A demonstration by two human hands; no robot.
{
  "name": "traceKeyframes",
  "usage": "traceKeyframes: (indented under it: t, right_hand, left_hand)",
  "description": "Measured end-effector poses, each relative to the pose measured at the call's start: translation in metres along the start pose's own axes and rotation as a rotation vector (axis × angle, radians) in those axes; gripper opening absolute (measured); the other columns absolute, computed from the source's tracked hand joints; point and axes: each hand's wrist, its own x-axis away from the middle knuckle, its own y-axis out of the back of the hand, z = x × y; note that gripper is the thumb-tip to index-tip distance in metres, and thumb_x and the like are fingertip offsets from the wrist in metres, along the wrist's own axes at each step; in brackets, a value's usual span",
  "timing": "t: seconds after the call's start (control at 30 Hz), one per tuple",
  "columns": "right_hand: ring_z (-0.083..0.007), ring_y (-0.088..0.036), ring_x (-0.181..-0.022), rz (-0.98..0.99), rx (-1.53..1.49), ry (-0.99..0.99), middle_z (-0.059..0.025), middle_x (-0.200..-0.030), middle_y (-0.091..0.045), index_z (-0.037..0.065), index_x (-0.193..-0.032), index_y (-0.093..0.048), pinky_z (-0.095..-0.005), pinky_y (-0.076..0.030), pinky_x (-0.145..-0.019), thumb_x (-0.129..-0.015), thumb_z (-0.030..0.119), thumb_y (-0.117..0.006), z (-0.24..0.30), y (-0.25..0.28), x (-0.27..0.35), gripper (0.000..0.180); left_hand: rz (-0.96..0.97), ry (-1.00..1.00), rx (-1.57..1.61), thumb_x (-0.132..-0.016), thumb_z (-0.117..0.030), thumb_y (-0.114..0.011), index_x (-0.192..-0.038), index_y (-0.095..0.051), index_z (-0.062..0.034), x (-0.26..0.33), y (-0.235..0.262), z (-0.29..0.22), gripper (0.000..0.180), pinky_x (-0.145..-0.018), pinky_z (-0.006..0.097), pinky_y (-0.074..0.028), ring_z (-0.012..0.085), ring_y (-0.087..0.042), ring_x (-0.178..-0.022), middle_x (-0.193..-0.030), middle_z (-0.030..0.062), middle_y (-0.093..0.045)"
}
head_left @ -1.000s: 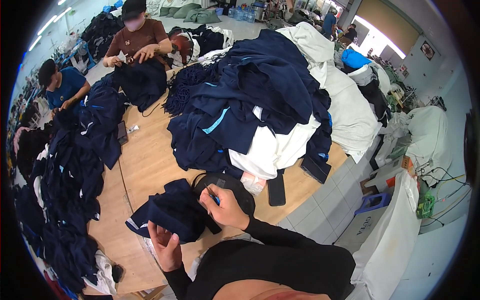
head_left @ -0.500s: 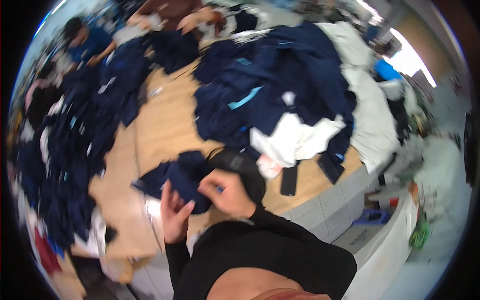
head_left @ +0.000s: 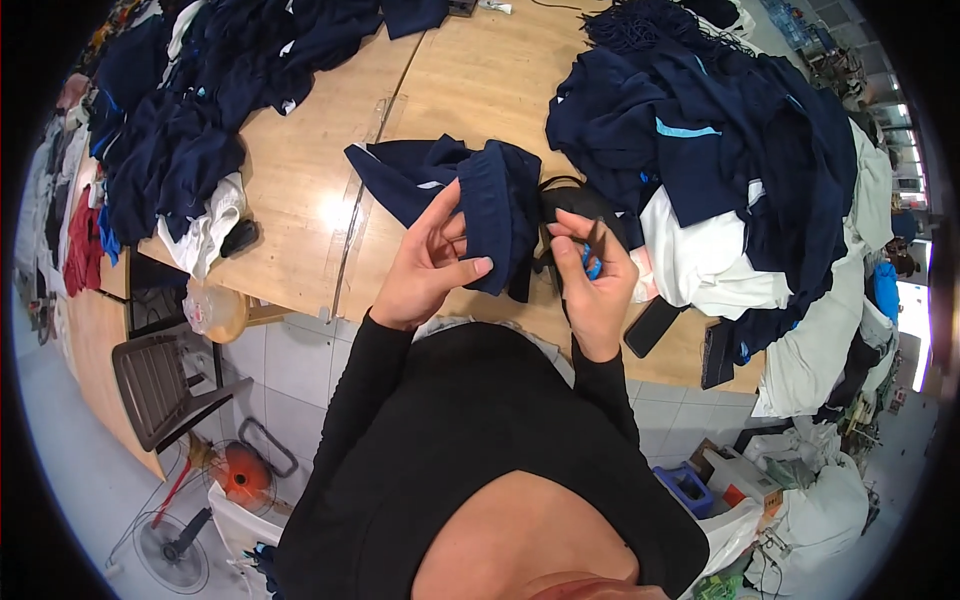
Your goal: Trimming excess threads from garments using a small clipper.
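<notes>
A navy garment (head_left: 508, 220) with a gathered elastic waistband lies bunched at the table's near edge, its narrower end spread to the left. My left hand (head_left: 420, 268) pinches the waistband's left edge, thumb in front and fingers partly behind the cloth. Just right of the garment, my right hand (head_left: 602, 300) curls around small blue-handled thread snips (head_left: 592, 265); most of the tool is hidden in the fingers. A black bag or pouch (head_left: 575, 200) lies behind that hand.
A large navy clothing pile (head_left: 720, 130) with white cloth (head_left: 700, 245) covers the table's right; another navy pile (head_left: 175, 150) lies left. A black phone (head_left: 653, 327) rests near the front edge. A brown chair (head_left: 155, 385) and fans (head_left: 172, 548) stand lower left.
The view has tilted and turned, so the table sits higher. My left hand has closed on the waistband. My right hand has drawn away from the cloth to the right.
</notes>
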Motion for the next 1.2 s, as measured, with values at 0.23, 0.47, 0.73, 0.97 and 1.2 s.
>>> traceKeyframes:
  t: [0.23,0.47,0.73,0.97,1.2]
  right_hand:
    - [-0.0046,-0.055,-0.074,0.092,0.251,0.319,-0.0022,-0.094,-0.070,-0.003,-0.108,-0.077,-0.0224,-0.041,-0.065,-0.096,0.000,-0.083,-0.003,-0.018,-0.004,0.014]
    - [-0.0036,-0.055,-0.067,0.203,0.042,0.043,-0.0035,-0.094,-0.071,-0.002,-0.106,-0.067,-0.0217,-0.043,-0.061,-0.107,0.006,-0.074,-0.010,-0.012,0.014,0.011]
    - [-0.0029,-0.057,-0.062,0.176,-0.117,-0.009,-0.0097,-0.108,-0.076,0.000,-0.109,-0.062,-0.0208,-0.046,-0.058,-0.114,0.015,-0.064,-0.003,-0.010,0.012,0.016]
    - [-0.0044,-0.058,-0.064,0.138,-0.073,0.077,-0.0102,-0.104,-0.074,0.002,-0.106,-0.061,-0.0214,-0.047,-0.060,-0.115,0.019,-0.064,-0.004,0.002,0.010,0.020]
    - [-0.0066,-0.055,-0.061,-0.007,-0.198,0.069,-0.0070,-0.090,-0.067,0.004,-0.105,-0.058,-0.0215,-0.044,-0.056,-0.116,0.019,-0.060,0.004,0.010,0.007,0.019]
  left_hand:
    - [0.013,0.038,-0.178,-0.099,0.009,-0.076,-0.175,-0.029,-0.0044,0.006,-0.020,-0.008,0.090,-0.101,0.027,-0.054,0.0098,-0.065,-0.115,-0.129,0.0056,-0.069]
    - [-0.067,-0.073,-0.298,-0.102,0.005,-0.077,-0.147,-0.053,-0.0037,-0.004,-0.018,0.004,0.052,-0.083,0.019,-0.051,0.0039,-0.065,-0.094,-0.104,-0.0011,-0.072]
    - [-0.169,-0.052,-0.152,-0.103,0.000,-0.078,-0.124,-0.067,-0.0057,-0.002,-0.022,-0.003,0.024,-0.081,0.018,-0.047,0.0011,-0.062,-0.091,-0.100,-0.0042,-0.070]
    - [-0.182,-0.067,-0.244,-0.107,-0.006,-0.075,-0.124,-0.076,-0.0048,-0.002,-0.024,-0.011,0.017,-0.070,0.017,-0.042,0.0011,-0.058,-0.085,-0.103,-0.0030,-0.071]
    - [-0.116,-0.021,-0.182,-0.100,0.001,-0.081,-0.129,-0.077,-0.0021,0.000,-0.021,-0.013,0.030,-0.079,0.017,-0.044,-0.0010,-0.055,-0.084,-0.099,-0.0064,-0.068]
